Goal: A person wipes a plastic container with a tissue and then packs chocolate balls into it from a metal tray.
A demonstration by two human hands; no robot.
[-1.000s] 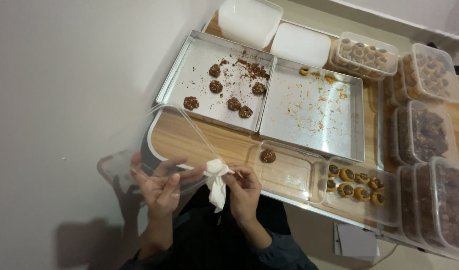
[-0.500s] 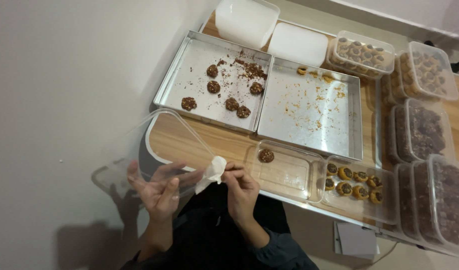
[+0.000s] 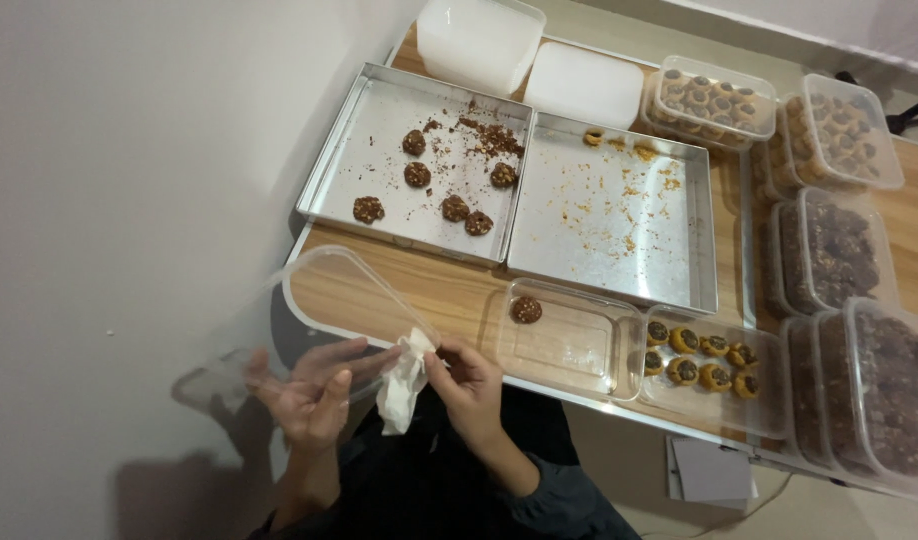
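Our left hand (image 3: 314, 400) cups a clear plastic lid (image 3: 344, 300) (fingers spread beneath); our right hand (image 3: 469, 385) pinches a white tissue (image 3: 402, 385) against it, above the desk (image 3: 419, 275).

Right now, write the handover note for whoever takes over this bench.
Left hand: holds a clear tub tilted over the lap.
Right hand: pinches a white tissue against the tub's rim.
On the table: six cookies on the left tray, one in an open tub, crumbs on the right tray.
Done: several tubs filled, at right.
Left: loose cookies unpacked.
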